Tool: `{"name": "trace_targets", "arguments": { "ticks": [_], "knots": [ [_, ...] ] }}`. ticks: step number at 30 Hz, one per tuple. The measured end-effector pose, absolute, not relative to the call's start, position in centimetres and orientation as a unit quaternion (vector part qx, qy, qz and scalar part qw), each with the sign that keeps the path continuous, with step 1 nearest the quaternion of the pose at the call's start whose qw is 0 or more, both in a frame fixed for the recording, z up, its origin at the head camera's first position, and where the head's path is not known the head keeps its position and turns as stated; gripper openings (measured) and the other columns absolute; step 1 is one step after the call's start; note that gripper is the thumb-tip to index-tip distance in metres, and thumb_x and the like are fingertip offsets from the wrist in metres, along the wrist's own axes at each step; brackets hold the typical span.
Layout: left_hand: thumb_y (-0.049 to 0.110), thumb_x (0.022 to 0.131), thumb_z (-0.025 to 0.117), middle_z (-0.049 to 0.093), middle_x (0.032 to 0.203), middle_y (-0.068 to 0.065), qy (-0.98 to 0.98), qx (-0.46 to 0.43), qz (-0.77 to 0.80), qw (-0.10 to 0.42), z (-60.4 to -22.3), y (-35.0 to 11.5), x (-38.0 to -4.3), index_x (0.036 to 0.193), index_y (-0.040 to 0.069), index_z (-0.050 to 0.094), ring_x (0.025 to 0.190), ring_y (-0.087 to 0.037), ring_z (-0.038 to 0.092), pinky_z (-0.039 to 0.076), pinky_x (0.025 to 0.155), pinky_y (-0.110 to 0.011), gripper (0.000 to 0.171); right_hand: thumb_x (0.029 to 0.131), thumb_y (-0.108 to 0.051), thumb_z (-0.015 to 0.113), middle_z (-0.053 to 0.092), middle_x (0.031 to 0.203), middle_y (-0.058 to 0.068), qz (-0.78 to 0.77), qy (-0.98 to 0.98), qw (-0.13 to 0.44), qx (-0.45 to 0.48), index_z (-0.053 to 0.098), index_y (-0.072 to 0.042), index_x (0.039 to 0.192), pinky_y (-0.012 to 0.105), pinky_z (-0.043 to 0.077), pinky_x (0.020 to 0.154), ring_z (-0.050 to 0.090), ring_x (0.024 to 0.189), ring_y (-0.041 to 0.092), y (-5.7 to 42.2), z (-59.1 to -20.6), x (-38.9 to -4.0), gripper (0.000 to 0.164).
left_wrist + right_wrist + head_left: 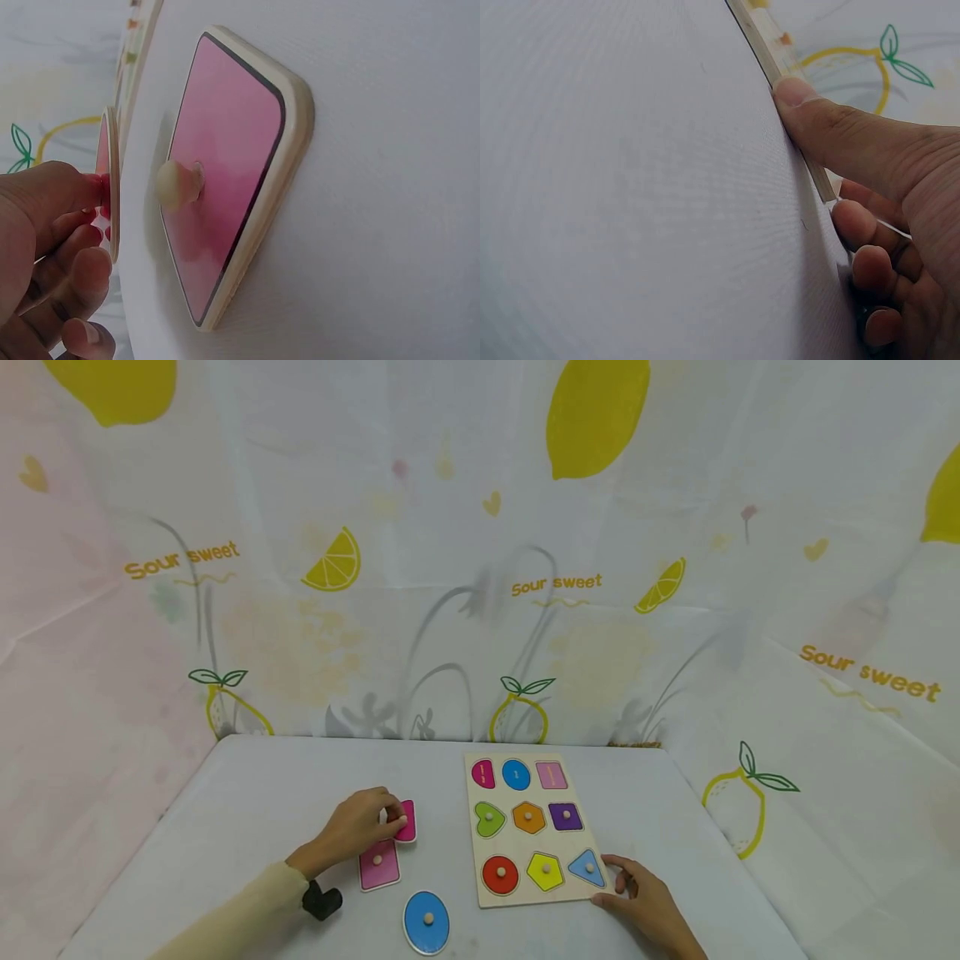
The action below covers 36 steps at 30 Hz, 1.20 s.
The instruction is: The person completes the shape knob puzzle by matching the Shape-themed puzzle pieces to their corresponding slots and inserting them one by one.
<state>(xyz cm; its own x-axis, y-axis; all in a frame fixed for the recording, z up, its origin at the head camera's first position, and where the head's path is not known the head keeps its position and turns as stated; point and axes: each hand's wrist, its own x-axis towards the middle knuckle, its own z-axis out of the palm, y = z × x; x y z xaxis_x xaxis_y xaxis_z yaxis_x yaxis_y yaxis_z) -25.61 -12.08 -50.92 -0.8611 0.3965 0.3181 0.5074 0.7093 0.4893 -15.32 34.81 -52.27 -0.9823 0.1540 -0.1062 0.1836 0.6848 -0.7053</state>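
My left hand (363,822) pinches a magenta puzzle piece (407,822) by its knob. In the left wrist view this piece (111,180) stands edge-on at the fingertips. Close under the hand lies a pink square piece (380,870) with a wooden knob (180,185). My right hand (643,897) grips the near right corner of the wooden puzzle board (517,893), thumb on the front edge and fingers at the side. Several knobbed shapes sit in the board, among them a red circle (499,882) and a blue triangle (589,867). The top row shows recesses without knobs.
A blue oval piece (426,935) lies on the white table (300,785) near the front. Behind the table hangs a lemon-print cloth (420,635), which also runs along both sides. A black strap or device (322,902) is at the left wrist.
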Motion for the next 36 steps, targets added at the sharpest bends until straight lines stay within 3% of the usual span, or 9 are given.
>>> {"name": "trace_targets", "arguments": {
  "ticks": [36],
  "knots": [
    [0.024,0.087,0.083,0.054,0.075,0.013,-0.919,-0.263,-0.277,0.097,-50.4,-8.1,-28.4,0.081,0.020,0.071,0.067,-0.007,0.048,0.043,0.058,-0.024,0.014,0.072,-0.036,0.094,0.052,0.084,0.000,-0.378,0.922,0.022,0.081,0.066,-0.007,0.133,0.028,0.034,0.063,0.044,0.075,0.017,34.9,-52.2,-15.3,0.072]
  ]
}}
